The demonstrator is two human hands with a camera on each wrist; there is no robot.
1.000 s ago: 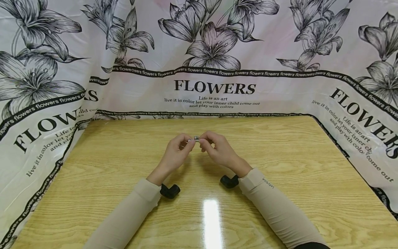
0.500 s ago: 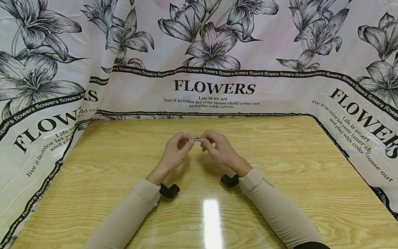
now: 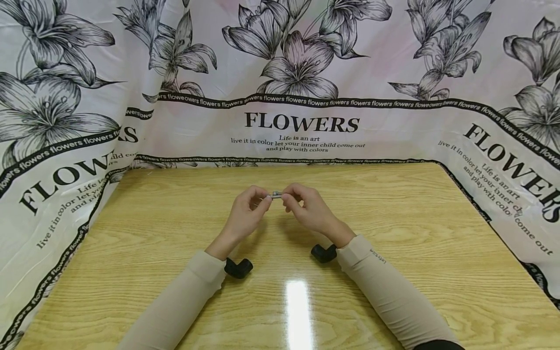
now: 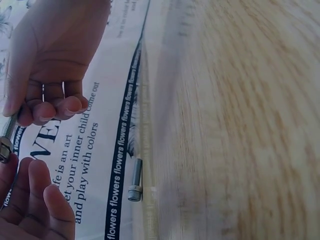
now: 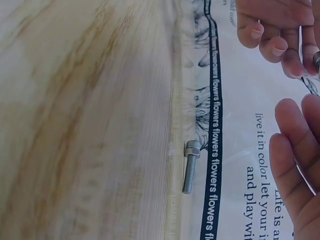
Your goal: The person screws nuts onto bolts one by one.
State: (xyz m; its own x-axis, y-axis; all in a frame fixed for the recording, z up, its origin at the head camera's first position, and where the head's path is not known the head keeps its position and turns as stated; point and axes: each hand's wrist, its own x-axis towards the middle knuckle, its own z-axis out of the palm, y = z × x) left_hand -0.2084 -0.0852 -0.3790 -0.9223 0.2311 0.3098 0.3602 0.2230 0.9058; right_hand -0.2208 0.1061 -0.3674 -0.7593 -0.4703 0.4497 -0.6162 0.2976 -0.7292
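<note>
Both hands meet above the far middle of the table, with a small metal bolt (image 4: 10, 129) between their fingertips. My left hand (image 3: 247, 213) pinches its thicker end, where a nut or head (image 4: 5, 150) shows at the edge of the left wrist view. The threaded end is pinched by my right hand (image 3: 309, 210). A second bolt (image 5: 189, 172), with a thick collar at its head end, lies on the table beyond the hands. In the head view it overlaps the held bolt, and fingers hide much of the held one.
The wood-grain table (image 3: 175, 233) has a bright light reflection near its front. Flower-printed cloth (image 3: 302, 129) stands around its back and sides. Black wrist mounts (image 3: 238, 268) hang by both cuffs, above the table.
The left fingertips have shifted slightly on the bolt, and its thin shaft shows more plainly between the hands. The right hand has moved very slightly right; the arms otherwise hold their place.
</note>
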